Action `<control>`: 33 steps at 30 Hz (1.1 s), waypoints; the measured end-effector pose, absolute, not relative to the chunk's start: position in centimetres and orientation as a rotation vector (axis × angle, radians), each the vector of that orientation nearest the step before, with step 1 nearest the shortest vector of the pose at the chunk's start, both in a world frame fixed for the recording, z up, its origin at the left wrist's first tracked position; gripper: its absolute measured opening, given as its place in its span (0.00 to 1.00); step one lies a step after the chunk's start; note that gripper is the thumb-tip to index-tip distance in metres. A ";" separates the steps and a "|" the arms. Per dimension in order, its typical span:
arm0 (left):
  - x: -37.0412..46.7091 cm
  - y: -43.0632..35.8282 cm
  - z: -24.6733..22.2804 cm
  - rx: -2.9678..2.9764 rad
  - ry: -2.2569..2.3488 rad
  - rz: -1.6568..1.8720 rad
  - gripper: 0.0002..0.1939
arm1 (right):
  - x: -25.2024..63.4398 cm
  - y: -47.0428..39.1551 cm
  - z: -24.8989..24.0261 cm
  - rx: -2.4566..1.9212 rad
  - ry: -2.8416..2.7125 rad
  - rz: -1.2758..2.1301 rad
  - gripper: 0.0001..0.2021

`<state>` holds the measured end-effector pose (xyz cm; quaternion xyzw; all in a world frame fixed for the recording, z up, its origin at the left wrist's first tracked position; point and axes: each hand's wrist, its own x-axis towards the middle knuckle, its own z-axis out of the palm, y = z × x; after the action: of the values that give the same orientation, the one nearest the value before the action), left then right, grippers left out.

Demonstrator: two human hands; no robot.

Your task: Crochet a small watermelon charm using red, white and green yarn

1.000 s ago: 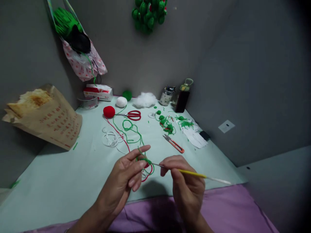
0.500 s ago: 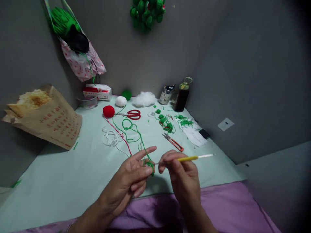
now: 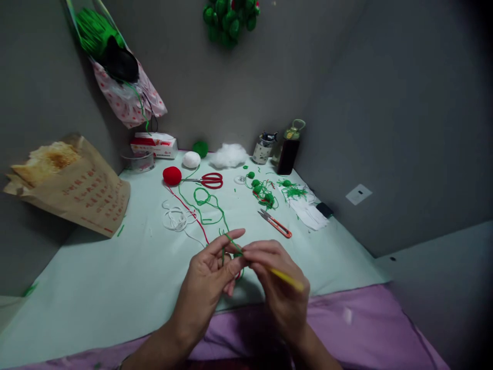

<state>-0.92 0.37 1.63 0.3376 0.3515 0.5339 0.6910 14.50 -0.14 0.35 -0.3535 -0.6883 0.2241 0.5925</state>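
- Two bare hands meet above the pale table (image 3: pixel 115 288), fingertips touching or nearly so.
- The left hand (image 3: pixel 210 272) pinches a small green crochet piece (image 3: pixel 238 254) between thumb and fingers, forefinger stretched out; most of the piece is hidden from me.
- Green yarn (image 3: pixel 224 218) runs from the tabletop over that forefinger.
- The right hand (image 3: pixel 281 282) is closed round a yellow-handled hook (image 3: pixel 287 279), blurred, its tip out of sight at the piece.
- Over on the left, a brown paper bag (image 3: pixel 96 198) with flatbread (image 3: pixel 48 159) at its mouth carries rows of red characters, too soft for me to read surely.
- Behind it, a red-and-white box (image 3: pixel 165 148) bears red and dark print too small to make out.
- The patterned jar (image 3: pixel 263 151) near the back shows dark marks, nothing legible.
- Beyond the hands lie orange snips (image 3: pixel 276 224); red-handled scissors (image 3: pixel 212 180) touch or nearly touch the red yarn ball (image 3: pixel 172 176).
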 end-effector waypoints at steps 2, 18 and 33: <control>-1.0 0.6 1.9 0.660 0.746 1.174 0.26 | 14.6 -0.4 0.6 -0.838 -1.748 0.293 0.19; -1.4 0.8 2.8 0.431 0.638 1.089 0.21 | 14.9 0.2 0.5 -0.826 -1.373 0.570 0.11; -0.9 0.9 2.7 0.450 0.667 1.060 0.26 | 14.8 0.0 0.9 -0.846 -1.582 0.354 0.16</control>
<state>-0.94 0.87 2.72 0.2088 0.3096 0.4919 0.7865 14.83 -0.01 0.91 -0.3666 -0.6851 0.1535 0.6105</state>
